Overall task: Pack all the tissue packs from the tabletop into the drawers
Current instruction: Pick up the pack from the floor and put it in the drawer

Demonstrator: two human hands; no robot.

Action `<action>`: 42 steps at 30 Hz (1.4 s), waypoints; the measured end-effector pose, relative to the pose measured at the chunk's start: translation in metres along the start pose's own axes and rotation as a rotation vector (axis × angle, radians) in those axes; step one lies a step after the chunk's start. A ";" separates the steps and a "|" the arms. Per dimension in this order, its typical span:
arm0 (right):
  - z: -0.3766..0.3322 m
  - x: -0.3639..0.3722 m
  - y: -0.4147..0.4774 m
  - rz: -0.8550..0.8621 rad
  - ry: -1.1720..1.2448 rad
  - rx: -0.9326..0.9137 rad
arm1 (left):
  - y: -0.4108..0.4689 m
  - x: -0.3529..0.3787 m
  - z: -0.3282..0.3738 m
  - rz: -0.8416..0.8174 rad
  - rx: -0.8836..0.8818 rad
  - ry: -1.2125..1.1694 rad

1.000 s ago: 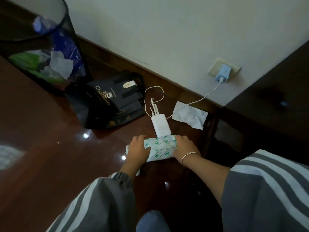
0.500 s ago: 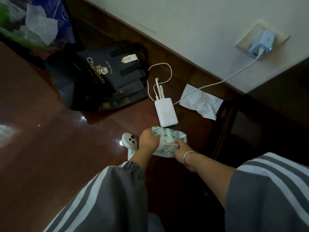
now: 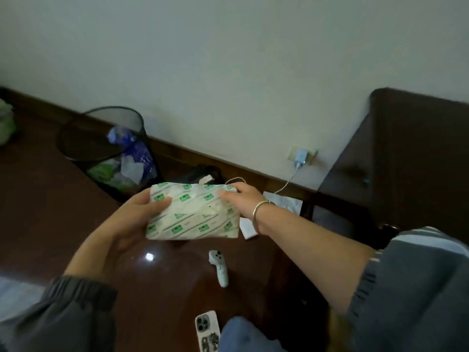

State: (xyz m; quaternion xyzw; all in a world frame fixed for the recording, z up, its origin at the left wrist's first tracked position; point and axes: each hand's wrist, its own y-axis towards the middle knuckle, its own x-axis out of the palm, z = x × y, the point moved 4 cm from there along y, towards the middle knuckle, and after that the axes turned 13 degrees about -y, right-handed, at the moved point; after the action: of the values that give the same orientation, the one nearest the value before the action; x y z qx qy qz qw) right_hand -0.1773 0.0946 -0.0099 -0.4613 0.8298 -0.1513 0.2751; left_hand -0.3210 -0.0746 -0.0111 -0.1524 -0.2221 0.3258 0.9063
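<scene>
A white tissue pack (image 3: 194,212) printed with green logos is held up in the air above the dark wooden surface (image 3: 50,224). My left hand (image 3: 138,217) grips its left end, thumb lying across the top face. My right hand (image 3: 243,199), with a silver bangle on the wrist, holds the pack's upper right corner with curled fingers. A dark wooden cabinet (image 3: 406,161) stands at the right against the wall; no open drawer shows.
A black mesh bin (image 3: 106,148) full of rubbish stands at the back left. A black bag (image 3: 203,174), a white power bank (image 3: 247,228) on a cable from the wall charger (image 3: 300,156), a loose tissue (image 3: 286,201), a white controller (image 3: 219,268) and a phone (image 3: 206,331) lie below.
Both hands have lifted the tissue pack off the surface and brought it up toward the camera. The view has tilted upward, showing more wall and the bin.
</scene>
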 end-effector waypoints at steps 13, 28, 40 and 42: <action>0.100 -0.190 -0.371 0.234 0.014 -0.006 | -0.192 0.213 -0.012 -0.066 0.213 0.109; 0.291 -0.261 -0.490 0.811 0.477 0.284 | -0.195 0.301 -0.150 0.109 0.104 0.862; 0.310 -0.268 -0.463 0.975 0.527 0.315 | -0.203 0.439 -0.174 -0.523 0.716 1.446; 0.313 -0.267 -0.460 0.975 0.504 0.320 | -0.199 0.460 -0.189 -0.577 0.688 1.542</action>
State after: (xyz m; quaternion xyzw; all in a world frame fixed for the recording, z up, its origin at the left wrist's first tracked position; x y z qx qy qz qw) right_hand 0.4361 0.0787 0.0553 0.0726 0.9534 -0.2361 0.1731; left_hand 0.1950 0.0560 0.0507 0.0129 0.5296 -0.0594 0.8461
